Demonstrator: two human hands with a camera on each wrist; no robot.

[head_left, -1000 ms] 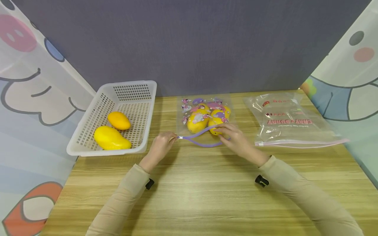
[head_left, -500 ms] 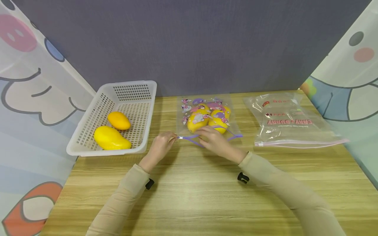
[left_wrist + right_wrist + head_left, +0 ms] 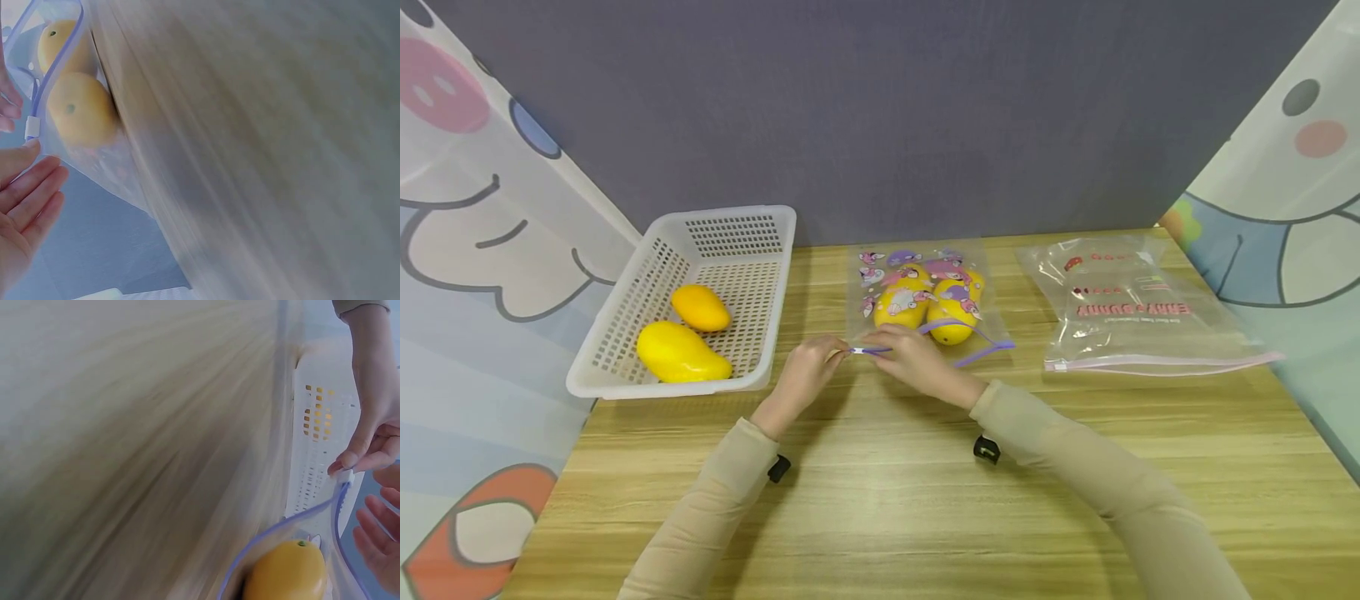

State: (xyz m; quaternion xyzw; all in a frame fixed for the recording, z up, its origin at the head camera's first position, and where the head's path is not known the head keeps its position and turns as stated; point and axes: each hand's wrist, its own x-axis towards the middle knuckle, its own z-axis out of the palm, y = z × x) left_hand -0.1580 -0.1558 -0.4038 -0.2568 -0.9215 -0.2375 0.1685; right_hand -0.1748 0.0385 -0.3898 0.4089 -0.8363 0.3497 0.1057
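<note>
A clear zip bag (image 3: 859, 312) with pink and purple prints lies on the table, several yellow mangoes (image 3: 904, 307) inside. Its purple zip strip (image 3: 985, 354) gapes apart on the right side. At its left end sits a white slider (image 3: 345, 477). My left hand (image 3: 811, 367) pinches the bag's corner between thumb and fingertips, right beside the slider. Just right of the slider, my right hand (image 3: 917, 362) reaches over the strip. In the right wrist view its fingers (image 3: 375, 534) are loosely extended, thumb apart from them, close to the strip.
A white perforated basket (image 3: 784, 287) on the left holds two mangoes (image 3: 683, 353). To the right lies another clear zip bag (image 3: 1120, 337) with a pink strip, flat on the wooden table (image 3: 880, 500). A grey partition (image 3: 880, 125) stands along the back.
My right hand has moved left along the purple strip, from the bag's right part to near the slider. My left hand keeps its pinch on the corner.
</note>
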